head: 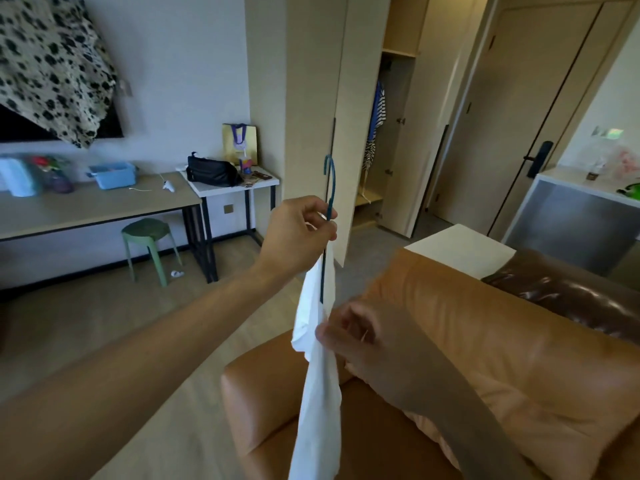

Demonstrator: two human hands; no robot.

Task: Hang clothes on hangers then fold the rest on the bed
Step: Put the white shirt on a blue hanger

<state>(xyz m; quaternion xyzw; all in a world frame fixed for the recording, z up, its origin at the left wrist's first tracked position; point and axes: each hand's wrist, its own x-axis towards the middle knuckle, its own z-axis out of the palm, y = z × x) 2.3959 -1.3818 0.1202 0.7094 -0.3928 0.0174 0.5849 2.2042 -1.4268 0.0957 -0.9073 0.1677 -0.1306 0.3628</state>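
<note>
A teal hanger (pixel 331 183) stands edge-on in front of me with its hook up. My left hand (pixel 298 235) pinches it at the neck, together with the top of a white garment (pixel 317 382) that hangs from it. Lower down, my right hand (pixel 353 341), blurred, grips the white cloth near its upper edge. Ahead stands the open wardrobe (pixel 398 140); inside it hangs a blue-and-white striped garment (pixel 376 112) above a zebra-patterned one.
An orange leather sofa (pixel 467 341) fills the lower right, with a white side table behind it. On the left stand a long desk (pixel 86 206), a green stool (pixel 149 244) and a small white table bearing a black bag. A spotted cloth hangs at the upper left.
</note>
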